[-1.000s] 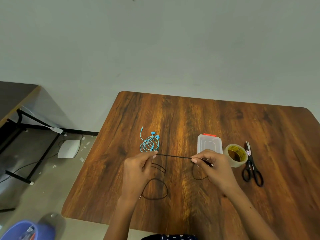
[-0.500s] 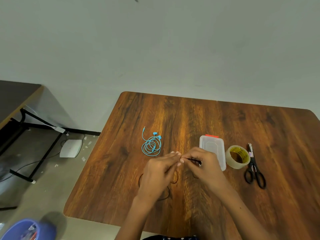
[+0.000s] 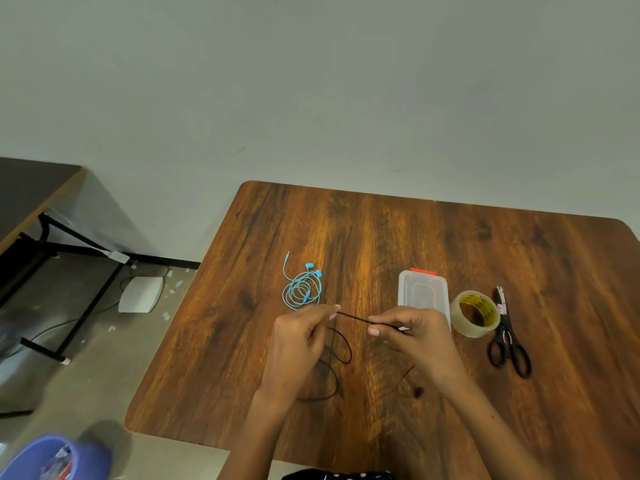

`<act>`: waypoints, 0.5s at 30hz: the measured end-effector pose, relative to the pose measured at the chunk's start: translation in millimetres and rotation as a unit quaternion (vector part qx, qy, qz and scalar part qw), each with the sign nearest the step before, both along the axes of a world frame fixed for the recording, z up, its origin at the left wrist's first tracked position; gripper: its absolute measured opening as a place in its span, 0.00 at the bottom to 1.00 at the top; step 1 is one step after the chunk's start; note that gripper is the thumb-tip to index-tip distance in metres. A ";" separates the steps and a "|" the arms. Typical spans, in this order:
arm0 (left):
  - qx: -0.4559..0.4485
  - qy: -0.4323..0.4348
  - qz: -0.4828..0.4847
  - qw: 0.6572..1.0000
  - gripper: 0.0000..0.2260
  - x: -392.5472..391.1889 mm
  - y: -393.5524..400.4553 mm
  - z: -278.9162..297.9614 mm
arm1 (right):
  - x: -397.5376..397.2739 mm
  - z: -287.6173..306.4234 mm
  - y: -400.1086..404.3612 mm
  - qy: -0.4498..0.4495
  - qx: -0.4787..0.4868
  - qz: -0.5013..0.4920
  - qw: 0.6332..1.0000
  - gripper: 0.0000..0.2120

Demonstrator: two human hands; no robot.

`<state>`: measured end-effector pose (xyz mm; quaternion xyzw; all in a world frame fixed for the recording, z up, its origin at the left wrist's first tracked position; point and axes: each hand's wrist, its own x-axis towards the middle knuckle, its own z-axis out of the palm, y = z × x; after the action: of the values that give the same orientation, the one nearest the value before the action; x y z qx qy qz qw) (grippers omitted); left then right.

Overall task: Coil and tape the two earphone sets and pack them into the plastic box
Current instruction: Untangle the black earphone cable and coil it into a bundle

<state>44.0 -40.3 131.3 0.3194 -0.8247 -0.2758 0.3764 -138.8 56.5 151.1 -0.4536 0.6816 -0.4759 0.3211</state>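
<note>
Hands pinch the black earphone cord (image 3: 351, 317): left hand (image 3: 298, 344) at nine o'clock, right hand (image 3: 415, 337) at three, stretching a span taut, likely to form a coil loop.

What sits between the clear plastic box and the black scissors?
Head view: a roll of clear tape, flat on the wooden table, between the clear plastic box and black scissors.

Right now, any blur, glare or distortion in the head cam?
Head view: wide-angle bend curves the table edges; a soft sheen runs down the wood near its middle; the black earphone cord below the hands smears with motion; blue earphones and scissors stay sharp.
</note>
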 end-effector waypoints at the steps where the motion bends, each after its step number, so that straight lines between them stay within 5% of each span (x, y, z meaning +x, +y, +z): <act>1: 0.001 0.000 0.009 1.000 0.13 2.6 -1.6 -0.3 | -1.4 0.3 1.3 -0.011 -0.002 -0.008 1.000 0.07; 5: 0.012 0.018 0.041 0.999 0.12 13.4 -8.8 1.4 | -10.1 1.2 4.5 -0.042 -0.006 -0.038 0.998 0.06; 15: 0.028 0.031 0.045 0.998 0.12 18.0 -10.0 -2.8 | -4.2 -6.3 -2.2 0.066 0.003 -0.025 0.997 0.03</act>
<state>61.9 -50.3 128.5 0.3581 -0.7892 -0.2911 0.4053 -142.9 54.3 144.7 -0.4658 0.7140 -0.4507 0.2648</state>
